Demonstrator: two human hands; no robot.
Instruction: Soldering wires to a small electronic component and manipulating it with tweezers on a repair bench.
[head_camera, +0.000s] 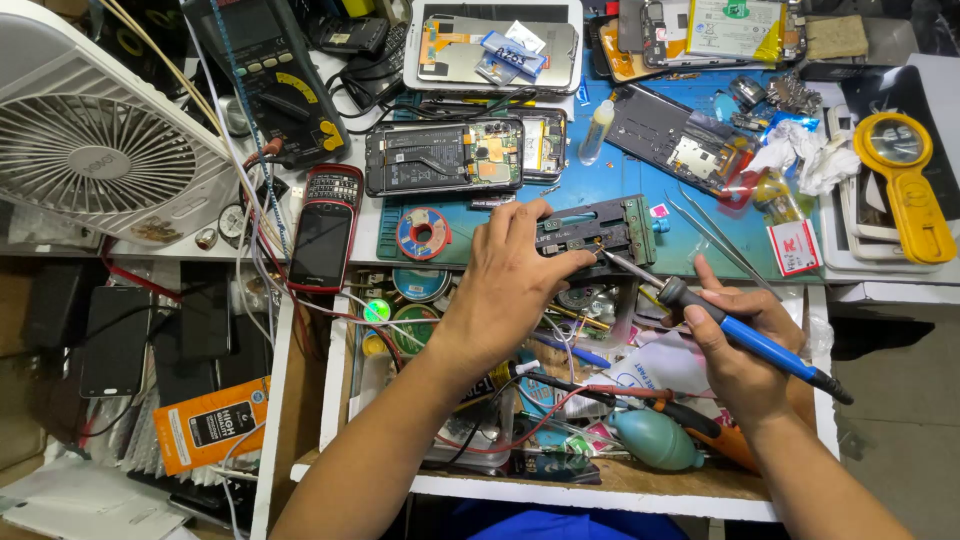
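Gripped like a pen in our right hand (735, 345), the blue-handled soldering iron (745, 337) runs up and to the left, its fingers curled tight round the dark collar while the thumb presses along the top. Its metal tip reaches the dark board holder (600, 225), which sits at the front edge of the blue work mat (620, 180). Our left hand (515, 280) lies over the left part of that holder, fingers bent and spread a little, the fingertips pinching its near edge to steady it; we cannot tell whether anything small sits under them.

Behind the holder, an opened phone (443, 157) with its board showing lies flat on the mat, and a small reel of solder wire (423, 232) rests just left of our left hand. A pair of tweezers (720, 240) lies slanted on the mat to the right of the holder. Below our wrists, an open drawer (560, 480) is crammed with wires, tins and a teal rubber blower (655, 440). A white fan (95, 150) stands well off to the left, beside a multimeter (270, 75).
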